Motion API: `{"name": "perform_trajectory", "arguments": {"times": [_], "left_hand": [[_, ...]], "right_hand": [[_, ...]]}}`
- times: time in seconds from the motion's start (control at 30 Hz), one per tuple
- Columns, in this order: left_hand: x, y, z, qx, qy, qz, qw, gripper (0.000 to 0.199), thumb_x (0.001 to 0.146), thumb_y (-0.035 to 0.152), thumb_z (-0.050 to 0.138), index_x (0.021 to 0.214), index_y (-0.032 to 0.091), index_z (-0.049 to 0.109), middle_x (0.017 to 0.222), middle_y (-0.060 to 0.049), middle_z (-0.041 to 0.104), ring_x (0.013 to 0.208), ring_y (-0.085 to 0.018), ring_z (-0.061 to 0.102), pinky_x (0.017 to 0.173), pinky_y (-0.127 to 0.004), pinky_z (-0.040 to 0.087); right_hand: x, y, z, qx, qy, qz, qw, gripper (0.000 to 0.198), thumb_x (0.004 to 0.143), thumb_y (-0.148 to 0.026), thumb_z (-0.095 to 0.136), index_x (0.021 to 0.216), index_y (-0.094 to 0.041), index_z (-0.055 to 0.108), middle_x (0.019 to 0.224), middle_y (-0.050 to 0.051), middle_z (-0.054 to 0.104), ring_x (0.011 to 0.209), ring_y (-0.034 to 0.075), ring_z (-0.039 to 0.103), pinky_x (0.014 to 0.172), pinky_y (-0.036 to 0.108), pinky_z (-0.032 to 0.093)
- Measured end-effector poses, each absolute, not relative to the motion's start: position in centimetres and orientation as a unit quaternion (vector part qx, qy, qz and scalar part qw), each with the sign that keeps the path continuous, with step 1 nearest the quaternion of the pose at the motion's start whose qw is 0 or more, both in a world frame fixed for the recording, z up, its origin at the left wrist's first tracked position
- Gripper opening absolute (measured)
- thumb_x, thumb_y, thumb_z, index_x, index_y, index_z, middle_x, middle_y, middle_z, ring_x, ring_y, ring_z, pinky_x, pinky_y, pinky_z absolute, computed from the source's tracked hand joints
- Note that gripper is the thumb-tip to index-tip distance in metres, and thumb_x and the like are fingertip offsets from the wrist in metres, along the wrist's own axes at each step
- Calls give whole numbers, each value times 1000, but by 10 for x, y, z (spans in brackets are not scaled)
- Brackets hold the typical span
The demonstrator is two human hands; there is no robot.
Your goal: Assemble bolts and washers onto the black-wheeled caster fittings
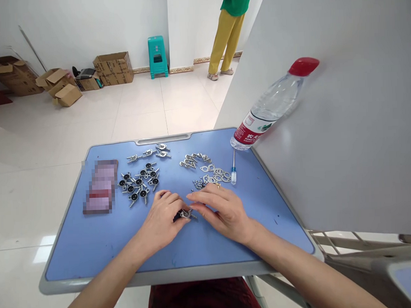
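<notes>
Near the front middle of the blue desk (137, 246), my left hand (162, 220) is closed on a small metal fitting (185, 213), with its silvery body and a thin prong showing past the fingertips. My right hand (223, 212) is beside it, fingers stretched out and thumb a little apart from the index finger, tips close to the fitting. Nothing can be made out between them. Just beyond the right hand lie tiny screws (198, 184) and flat oval metal plates (217, 176). Several fittings with black round centres (139, 181) spread out left of my hands.
Farther back are silvery fittings (162, 147) and curved metal pieces (189, 160). A blue-handled screwdriver (233, 174) points toward a water bottle (255, 125) by the grey panel (353, 135). A blurred-out pinkish item (101, 187) lies left. Beyond are boxes (114, 69), a stool (157, 57) and a standing person (226, 36).
</notes>
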State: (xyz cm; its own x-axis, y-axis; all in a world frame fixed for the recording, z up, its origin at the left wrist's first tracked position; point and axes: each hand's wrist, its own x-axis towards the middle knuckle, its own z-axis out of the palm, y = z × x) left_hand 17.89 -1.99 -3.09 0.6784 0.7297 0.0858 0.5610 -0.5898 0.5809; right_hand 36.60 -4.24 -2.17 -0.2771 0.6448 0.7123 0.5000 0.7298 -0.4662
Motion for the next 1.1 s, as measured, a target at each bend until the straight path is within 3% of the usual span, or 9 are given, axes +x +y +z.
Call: {"name": "perform_trajectory", "arguments": {"times": [0.2, 0.33, 0.4, 0.57, 0.63, 0.77, 0.9, 1.0, 1.1], "left_hand": [[179, -20, -32, 876, 366, 160, 271, 14, 82, 13, 68, 89, 21, 61, 95, 1, 66, 93, -19, 58, 99, -42, 33], [179, -19, -34, 879, 369, 157, 260, 11, 81, 14, 69, 85, 20, 59, 87, 2, 63, 87, -18, 57, 98, -42, 34], [179, -19, -33, 880, 368, 155, 258, 10, 82, 15, 68, 83, 20, 59, 85, 2, 63, 84, -18, 57, 97, -42, 35], [179, -20, -32, 878, 368, 160, 263, 7, 85, 16, 64, 88, 21, 60, 88, 2, 64, 87, -18, 57, 97, -42, 35], [179, -20, -33, 879, 365, 169, 257, 6, 86, 17, 64, 88, 21, 60, 87, 1, 63, 86, -18, 56, 96, -41, 36], [179, -20, -35, 888, 353, 172, 240, 11, 88, 17, 59, 77, 19, 57, 78, 2, 58, 78, -17, 54, 91, -39, 38], [180, -19, -34, 878, 368, 164, 259, 9, 84, 11, 61, 80, 19, 58, 80, 2, 60, 80, -17, 55, 88, -38, 38], [180, -19, -35, 873, 365, 176, 270, 13, 81, 8, 64, 86, 19, 60, 84, 2, 63, 82, -17, 56, 87, -38, 37], [179, -19, -36, 868, 374, 182, 272, 17, 78, 5, 66, 85, 19, 60, 84, 2, 64, 82, -17, 56, 89, -38, 36]], "right_hand": [[368, -43, -15, -323, -823, 156, 441, 34, 99, -13, 38, 131, -18, 48, 104, 10, 68, 92, 16, 63, 77, 31, 53], [366, -43, -19, -368, -799, 103, 465, 11, 96, -20, 51, 106, -20, 58, 75, 2, 67, 64, 13, 57, 61, 26, 49], [365, -44, -22, -382, -791, 74, 473, 6, 95, -22, 54, 100, -20, 58, 71, 1, 65, 60, 13, 54, 57, 25, 46], [367, -44, -20, -337, -829, 99, 435, 32, 100, -22, 41, 130, -16, 48, 87, 7, 66, 75, 17, 58, 66, 29, 51], [368, -43, -17, -319, -851, 130, 396, 36, 99, -16, 34, 132, -14, 46, 96, 10, 65, 83, 19, 59, 70, 32, 52], [368, -44, -21, -302, -871, 119, 368, 33, 92, -3, 34, 109, -17, 59, 93, 7, 66, 79, 16, 58, 65, 27, 50], [361, -56, -31, -334, -857, 7, 392, 29, 90, -5, 35, 100, -15, 60, 84, 9, 64, 72, 17, 56, 61, 29, 47], [353, -66, -38, -156, -938, -43, 307, 23, 91, -10, 38, 91, -16, 61, 73, 5, 59, 58, 16, 48, 57, 31, 43], [348, -68, -43, -119, -973, -2, 200, 22, 92, -11, 40, 86, -15, 60, 68, 2, 54, 55, 15, 45, 54, 31, 38]]}}
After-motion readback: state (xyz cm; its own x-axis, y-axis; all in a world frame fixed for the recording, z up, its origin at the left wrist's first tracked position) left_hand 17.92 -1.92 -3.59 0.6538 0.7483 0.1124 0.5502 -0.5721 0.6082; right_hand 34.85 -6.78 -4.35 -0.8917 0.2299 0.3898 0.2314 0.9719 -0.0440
